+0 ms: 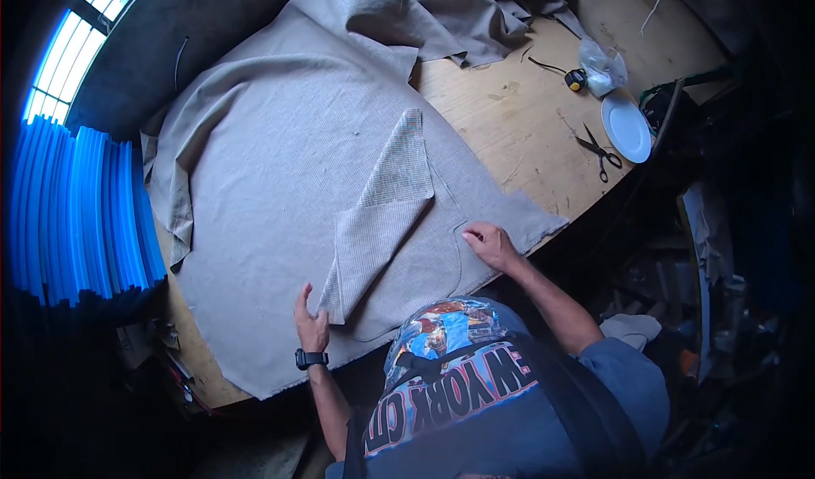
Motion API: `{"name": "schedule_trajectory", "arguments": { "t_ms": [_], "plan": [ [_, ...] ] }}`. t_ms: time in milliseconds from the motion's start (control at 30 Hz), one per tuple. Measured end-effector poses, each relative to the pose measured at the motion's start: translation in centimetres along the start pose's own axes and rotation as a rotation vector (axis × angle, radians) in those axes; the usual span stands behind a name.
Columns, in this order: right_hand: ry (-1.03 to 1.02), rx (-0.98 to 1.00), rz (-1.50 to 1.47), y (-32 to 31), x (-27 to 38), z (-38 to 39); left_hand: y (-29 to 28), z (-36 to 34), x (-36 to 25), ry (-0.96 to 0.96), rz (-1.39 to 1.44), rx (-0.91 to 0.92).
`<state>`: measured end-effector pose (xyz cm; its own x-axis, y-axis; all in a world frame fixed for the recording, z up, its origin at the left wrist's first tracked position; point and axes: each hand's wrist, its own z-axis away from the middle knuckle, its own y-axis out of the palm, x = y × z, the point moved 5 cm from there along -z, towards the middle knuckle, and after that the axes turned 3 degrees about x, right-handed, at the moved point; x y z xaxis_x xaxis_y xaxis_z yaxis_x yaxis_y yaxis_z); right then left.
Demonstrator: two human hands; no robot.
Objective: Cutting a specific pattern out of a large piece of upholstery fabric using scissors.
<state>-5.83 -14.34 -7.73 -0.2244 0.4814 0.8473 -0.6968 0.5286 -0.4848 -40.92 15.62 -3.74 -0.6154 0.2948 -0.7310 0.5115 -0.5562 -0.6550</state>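
Note:
A large grey-beige fabric sheet (263, 165) covers much of the table. On it lies a smaller, coarsely woven piece of the same colour (373, 224), its upper part folded over to a rougher side. My left hand (312, 326), with a black watch on the wrist, is beside this piece's lower corner; its index finger and thumb are apart, the thumb close to the edge. Over the sheet on the right, my right hand (491, 245) has its fingertips pinched together. A thin dark line, perhaps thread, curves across the sheet near those fingertips; whether they hold it is unclear.
Scissors (599, 153), a white plate (626, 129), a tape measure (576, 80) and a clear plastic bag (601, 64) lie on the wooden table (484, 109) at right. Bunched fabric (441, 12) fills the far side. Blue strips (81, 216) stand at left.

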Motion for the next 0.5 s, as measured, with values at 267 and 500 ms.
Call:
{"name": "schedule_trajectory", "arguments": {
  "t_ms": [267, 500],
  "plan": [
    [0.065, -0.062, 0.449, 1.6, -0.1, -7.8, 7.6, -4.5, -4.6, -0.121, -0.208, 0.119],
    [0.190, -0.103, 0.060, 1.0, -0.9, -7.5, 1.3, -11.8, -1.7, -0.012, 0.220, -0.281]
  ]
}}
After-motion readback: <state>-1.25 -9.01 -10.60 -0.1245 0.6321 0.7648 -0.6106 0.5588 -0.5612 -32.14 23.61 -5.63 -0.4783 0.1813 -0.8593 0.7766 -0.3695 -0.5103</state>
